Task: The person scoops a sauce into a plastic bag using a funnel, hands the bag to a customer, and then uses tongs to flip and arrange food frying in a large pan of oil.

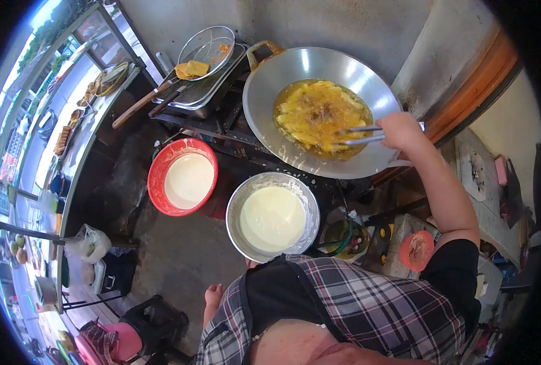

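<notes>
My right hand (399,132) grips metal tongs (364,135), whose far ends reach into the frying food at the right side of a large metal wok (329,64). Yellow battered pieces (320,114) bubble in the oil. My left hand (214,294) hangs low beside my body; its fingers look curled, and whether it holds anything is not visible. In front of me stand a metal bowl of pale batter (273,219) and, to its left, a red basin of creamy batter (189,180).
A wire rack tray (202,91) behind the red basin bears a mesh strainer (220,59) with fried pieces, and wooden handles jut out. A glass display case (83,132) lines the left. A black stool (154,319) stands lower left, and a pink bowl (416,251) sits at right.
</notes>
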### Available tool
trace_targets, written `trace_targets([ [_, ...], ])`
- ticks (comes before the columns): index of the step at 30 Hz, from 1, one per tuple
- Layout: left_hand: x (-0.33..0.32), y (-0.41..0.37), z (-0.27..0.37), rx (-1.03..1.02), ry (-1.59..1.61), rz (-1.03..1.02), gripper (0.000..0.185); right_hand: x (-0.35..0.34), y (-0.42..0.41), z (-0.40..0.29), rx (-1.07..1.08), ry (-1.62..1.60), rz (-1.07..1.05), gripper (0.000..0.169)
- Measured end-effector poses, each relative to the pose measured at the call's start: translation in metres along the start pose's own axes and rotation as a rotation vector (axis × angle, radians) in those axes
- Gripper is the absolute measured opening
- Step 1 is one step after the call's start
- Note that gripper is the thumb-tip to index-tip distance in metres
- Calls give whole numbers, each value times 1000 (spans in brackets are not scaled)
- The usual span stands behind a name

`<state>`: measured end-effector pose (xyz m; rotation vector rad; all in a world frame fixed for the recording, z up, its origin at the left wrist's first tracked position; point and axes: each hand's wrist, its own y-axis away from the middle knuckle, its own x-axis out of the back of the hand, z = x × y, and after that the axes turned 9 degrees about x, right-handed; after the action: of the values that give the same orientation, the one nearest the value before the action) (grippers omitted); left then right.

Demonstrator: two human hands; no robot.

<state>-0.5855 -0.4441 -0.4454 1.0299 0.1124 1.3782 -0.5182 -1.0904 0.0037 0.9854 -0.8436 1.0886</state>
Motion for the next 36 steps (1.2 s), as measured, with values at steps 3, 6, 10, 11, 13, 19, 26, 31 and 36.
trace_targets([
  [3, -1, 1, -5, 41, 61, -23, 23, 9, -27, 2, -39, 27, 117, 14],
  [6, 4, 12, 4, 53, -25, 10, 22, -11, -77, 1, -82, 127, 182, 13],
  [10, 1, 19, -7, 87, 57, 45, 24, -33, -123, -8, -148, 186, 151, 14],
  [11, 1, 23, -12, 90, 25, 56, 25, -40, -134, -9, -176, 182, 150, 15],
  [13, 4, 32, -25, 102, -39, 81, 25, -47, -152, -14, -227, 172, 146, 18],
  [19, 9, 39, -66, 162, -91, 147, 30, -51, -171, -16, -256, 217, 350, 22],
  [26, 19, 46, -46, 109, -141, 123, 29, -36, -169, -13, -247, 96, 338, 21],
  [31, 19, 47, -20, 129, -56, 94, 28, -15, -151, -12, -266, -115, 61, 17],
  [36, 19, 45, -10, 95, -137, 93, 28, -30, -147, -13, -252, -57, 43, 16],
])
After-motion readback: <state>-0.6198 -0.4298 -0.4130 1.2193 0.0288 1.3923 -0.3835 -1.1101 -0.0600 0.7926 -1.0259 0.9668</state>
